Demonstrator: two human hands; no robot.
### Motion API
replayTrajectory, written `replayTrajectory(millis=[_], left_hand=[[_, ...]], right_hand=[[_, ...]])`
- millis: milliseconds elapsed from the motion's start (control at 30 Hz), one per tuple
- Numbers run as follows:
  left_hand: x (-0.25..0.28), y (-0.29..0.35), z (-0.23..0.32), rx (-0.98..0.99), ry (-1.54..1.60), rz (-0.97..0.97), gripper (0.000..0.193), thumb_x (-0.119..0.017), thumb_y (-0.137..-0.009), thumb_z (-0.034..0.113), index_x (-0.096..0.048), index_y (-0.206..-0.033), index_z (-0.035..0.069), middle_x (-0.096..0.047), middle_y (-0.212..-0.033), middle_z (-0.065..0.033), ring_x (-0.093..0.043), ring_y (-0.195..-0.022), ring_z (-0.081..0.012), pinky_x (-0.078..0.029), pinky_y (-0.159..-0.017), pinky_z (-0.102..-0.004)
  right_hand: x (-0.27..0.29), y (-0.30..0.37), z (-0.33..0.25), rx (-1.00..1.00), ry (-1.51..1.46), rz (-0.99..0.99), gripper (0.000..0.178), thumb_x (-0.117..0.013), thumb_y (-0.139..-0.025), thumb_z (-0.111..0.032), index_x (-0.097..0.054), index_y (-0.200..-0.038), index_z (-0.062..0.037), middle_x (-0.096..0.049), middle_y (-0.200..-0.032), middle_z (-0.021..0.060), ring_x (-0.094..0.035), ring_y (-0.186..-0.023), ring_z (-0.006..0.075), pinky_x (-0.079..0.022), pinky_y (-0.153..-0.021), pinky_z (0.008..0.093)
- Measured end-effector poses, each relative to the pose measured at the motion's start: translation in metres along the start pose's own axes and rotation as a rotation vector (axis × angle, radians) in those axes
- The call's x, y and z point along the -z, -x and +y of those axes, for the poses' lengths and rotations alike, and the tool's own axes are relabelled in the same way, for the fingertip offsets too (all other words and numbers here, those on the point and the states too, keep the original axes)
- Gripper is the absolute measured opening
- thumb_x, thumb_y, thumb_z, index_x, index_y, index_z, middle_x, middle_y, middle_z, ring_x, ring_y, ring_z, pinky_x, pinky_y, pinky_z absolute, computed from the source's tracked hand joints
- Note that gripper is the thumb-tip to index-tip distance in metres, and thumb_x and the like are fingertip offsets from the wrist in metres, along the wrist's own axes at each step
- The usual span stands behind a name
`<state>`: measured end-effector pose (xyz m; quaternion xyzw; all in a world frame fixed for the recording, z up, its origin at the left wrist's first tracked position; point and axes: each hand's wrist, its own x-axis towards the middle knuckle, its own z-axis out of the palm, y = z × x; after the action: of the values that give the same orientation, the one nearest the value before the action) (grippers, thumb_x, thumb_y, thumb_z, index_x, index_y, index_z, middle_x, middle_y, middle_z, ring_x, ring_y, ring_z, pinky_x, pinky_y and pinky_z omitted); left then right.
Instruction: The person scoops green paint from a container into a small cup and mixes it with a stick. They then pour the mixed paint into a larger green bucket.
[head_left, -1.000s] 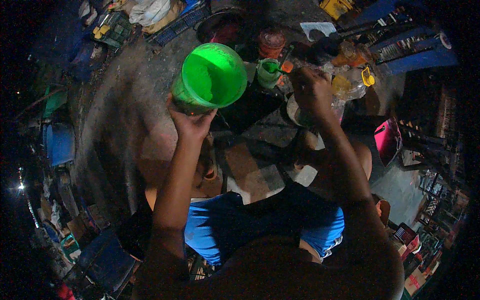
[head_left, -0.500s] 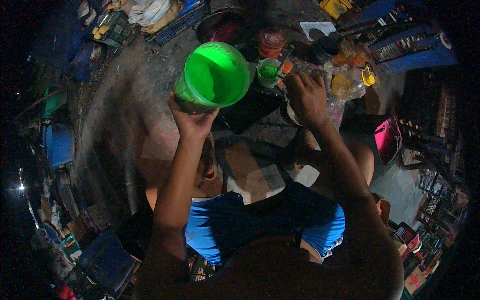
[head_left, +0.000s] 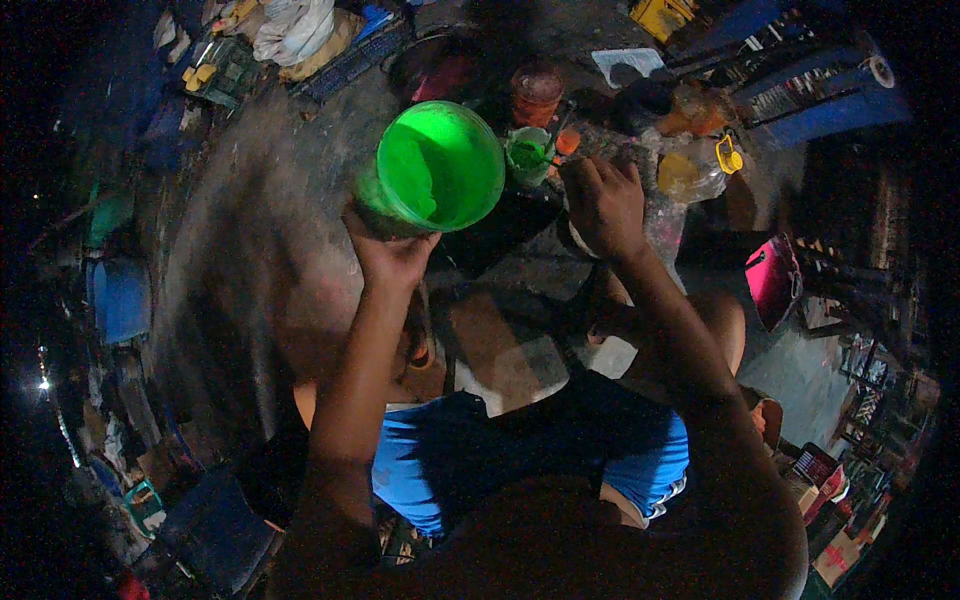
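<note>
My left hand holds up a green-coated bucket from below, at its lower side. The bucket is tilted so its mouth shows, with bright green paint or powder inside; I cannot tell which. To its right stands a small pale cup with green stuff in it. Over the cup's right side, my right hand is closed on a thin dark stick that reaches into the cup. The tip is lost in the green, and the fingers partly hide the grip.
Behind the cup is a reddish bucket, with a small orange cap-like piece nearby. A clear jug with a yellow handle lies to the right. Crates and sacks lie far left. A pink container sits right.
The green bucket and my left hand have moved slightly right and nearer. My right hand has shifted slightly left and nearer, with the stick still in the small cup.
</note>
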<state>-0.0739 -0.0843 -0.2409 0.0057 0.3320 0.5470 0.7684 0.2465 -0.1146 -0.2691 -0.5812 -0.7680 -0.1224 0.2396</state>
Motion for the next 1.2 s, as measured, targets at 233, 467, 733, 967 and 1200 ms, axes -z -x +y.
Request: replayTrajectory(millis=[233,467,733,967,1200], left_hand=[[-0.003,-0.001,-0.004,0.030,0.018,-0.055,0.071,-0.063,-0.083,0.063,-0.052,-0.139,0.021,-0.049,-0.145,-0.0111,-0.049,-0.130,-0.0381,-0.044,-0.104,-0.0613],[0.002,-0.004,-0.008,0.032,0.025,-0.008,0.071,-0.061,-0.083,0.066,-0.053,-0.138,0.023,-0.047,-0.146,-0.0097,-0.045,-0.133,-0.0370,-0.041,-0.107,-0.0607],[-0.002,-0.003,-0.009,0.015,-0.038,-0.026,0.073,-0.057,-0.084,0.069,-0.051,-0.141,0.024,-0.046,-0.148,-0.0093,-0.045,-0.133,-0.0381,-0.043,-0.105,-0.0624],[0.013,-0.004,-0.011,0.013,-0.018,-0.064,0.070,-0.056,-0.086,0.067,-0.052,-0.140,0.022,-0.051,-0.144,-0.0098,-0.050,-0.129,-0.0364,-0.046,-0.102,-0.0613],[-0.013,0.016,-0.040,0.108,-0.109,-0.018,0.065,-0.047,-0.090,0.064,-0.058,-0.135,0.018,-0.057,-0.138,-0.0071,-0.053,-0.128,-0.0308,-0.047,-0.105,-0.0533]], right_hand=[[0.002,-0.005,-0.006,-0.048,-0.039,0.003,0.014,-0.066,-0.085,-0.014,-0.061,-0.098,-0.0112,-0.062,-0.086,0.0067,-0.064,-0.081,0.0295,-0.040,-0.072,0.0428],[0.002,0.002,-0.003,-0.117,-0.013,-0.282,0.062,-0.070,-0.076,-0.019,-0.052,-0.134,-0.0064,-0.060,-0.132,0.0132,-0.063,-0.111,0.0308,-0.042,-0.098,0.0499],[0.008,-0.003,-0.009,-0.071,-0.062,-0.006,0.013,-0.067,-0.086,-0.015,-0.063,-0.098,-0.0122,-0.063,-0.087,0.0065,-0.065,-0.082,0.0305,-0.043,-0.074,0.0456],[0.065,-0.019,-0.030,-0.351,-0.399,0.034,0.011,-0.071,-0.082,-0.006,-0.065,-0.091,-0.0095,-0.068,-0.086,0.0078,-0.068,-0.081,0.0281,-0.046,-0.078,0.0437],[0.111,-0.034,-0.054,-0.084,-0.369,0.105,0.030,-0.076,-0.079,-0.029,-0.065,-0.099,-0.0087,-0.066,-0.098,0.0128,-0.063,-0.088,0.0315,-0.042,-0.080,0.0429]])
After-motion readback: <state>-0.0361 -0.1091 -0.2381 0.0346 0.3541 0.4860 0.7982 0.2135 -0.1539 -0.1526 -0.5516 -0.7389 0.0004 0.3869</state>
